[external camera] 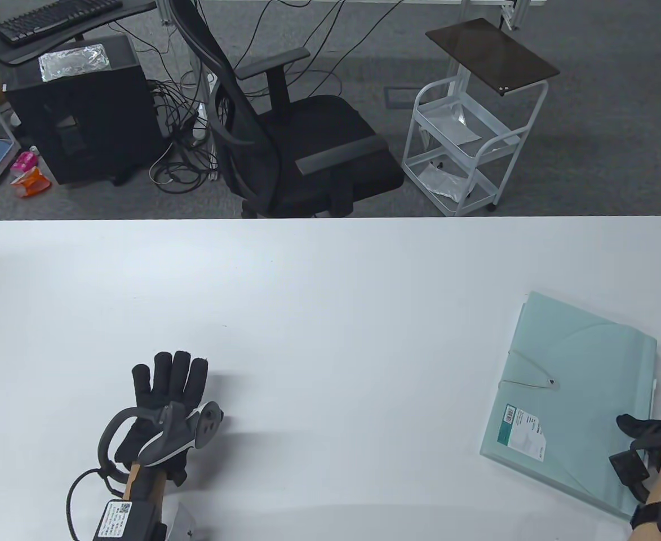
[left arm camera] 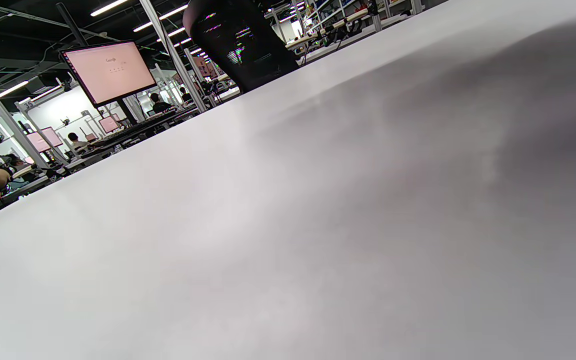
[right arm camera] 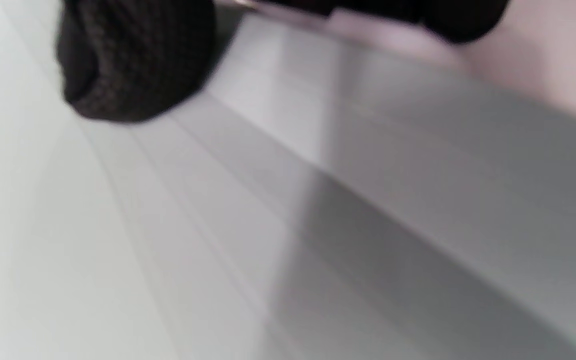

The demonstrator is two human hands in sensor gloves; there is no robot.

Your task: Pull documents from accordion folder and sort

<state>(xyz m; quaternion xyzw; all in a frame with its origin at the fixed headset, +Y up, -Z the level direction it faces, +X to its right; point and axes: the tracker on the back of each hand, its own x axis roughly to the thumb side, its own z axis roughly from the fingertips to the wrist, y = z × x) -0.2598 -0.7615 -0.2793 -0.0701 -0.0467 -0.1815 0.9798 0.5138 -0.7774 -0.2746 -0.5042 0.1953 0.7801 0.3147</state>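
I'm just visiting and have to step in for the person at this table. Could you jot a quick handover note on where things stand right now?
Left hand: flat on the white table, fingers spread, holding nothing.
Right hand: at the near right corner of the accordion folder, resting on it; whether it has a real grip, I cannot tell.
Folder: lies flat at the table's right side, flap down, elastic cord still looped over the front.
Done: nothing pulled out; no documents on the table.
Left: unhook the cord, open the flap, draw out the documents, sort them.

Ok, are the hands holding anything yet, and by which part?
The right hand grips the accordion folder at its near right edge, flap closed. The left hand lies flat on the table, holding nothing.
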